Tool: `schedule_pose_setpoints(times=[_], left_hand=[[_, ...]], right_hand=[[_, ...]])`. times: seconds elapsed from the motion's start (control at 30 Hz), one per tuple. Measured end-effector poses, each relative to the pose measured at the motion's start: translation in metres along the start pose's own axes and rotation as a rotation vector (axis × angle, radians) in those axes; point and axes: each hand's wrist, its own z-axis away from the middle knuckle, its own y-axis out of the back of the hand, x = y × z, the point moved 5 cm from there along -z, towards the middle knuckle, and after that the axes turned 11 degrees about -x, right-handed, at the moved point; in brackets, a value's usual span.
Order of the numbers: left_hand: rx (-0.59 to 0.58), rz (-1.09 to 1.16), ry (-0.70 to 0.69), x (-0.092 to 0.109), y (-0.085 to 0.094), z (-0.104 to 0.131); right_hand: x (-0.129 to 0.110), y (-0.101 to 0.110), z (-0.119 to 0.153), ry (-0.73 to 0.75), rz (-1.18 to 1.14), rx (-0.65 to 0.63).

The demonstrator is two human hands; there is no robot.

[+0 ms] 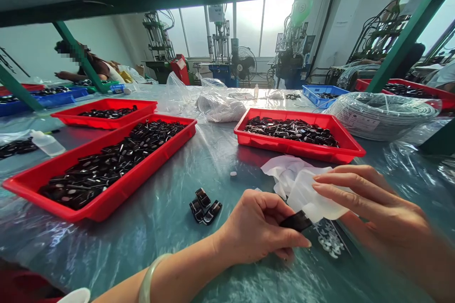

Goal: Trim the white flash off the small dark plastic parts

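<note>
My left hand point(258, 229) is closed on a small black part point(296, 221), pinched between thumb and fingers. A crumpled white cloth point(296, 182) lies just beyond it, and my right hand point(378, 203) holds its near end against the black part. Left of my left hand, three black parts point(204, 206) sit together on the plastic-covered table point(170, 255). Small white pieces point(330, 241) lie in a pile under and between my hands. One white piece point(233, 173) rests alone in front of the right red tray.
Red trays point(298, 147) point(142, 175) point(85, 124) hold many black parts. A coil of tubing point(382, 116) and a blue tray point(325, 95) stand back right. Clear bags point(220, 104) lie mid-table, a white bottle point(48, 143) at left. Green frame bars rise on both sides. A person point(95, 66) sits back left.
</note>
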Motion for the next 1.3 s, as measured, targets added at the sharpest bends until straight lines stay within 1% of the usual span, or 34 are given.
schedule_pose_setpoints(times=[0.1,0.3,0.53,0.77,1.07,1.3], left_hand=[[0.002,0.007,-0.008,0.0003,0.0003,0.0003],[0.0,0.014,-0.016,0.0014,-0.0001,0.002],[0.001,0.012,-0.012,0.0027,-0.0013,0.0022],[0.023,0.0,-0.028,0.0015,0.0011,0.0004],[0.031,0.005,-0.022,0.0002,-0.0024,0.0001],[0.043,-0.01,-0.012,-0.0004,-0.0016,0.0013]], right_hand=[[-0.0007,0.0012,-0.0001,0.007,-0.01,0.01],[0.0022,-0.0011,0.002,0.023,-0.008,-0.038],[0.0039,-0.0003,0.0043,0.031,0.005,-0.053],[0.0017,-0.0002,0.0004,-0.019,0.048,-0.01],[0.0025,-0.0022,0.0019,-0.074,0.086,0.02],[0.0031,-0.0038,0.002,-0.055,0.088,0.011]])
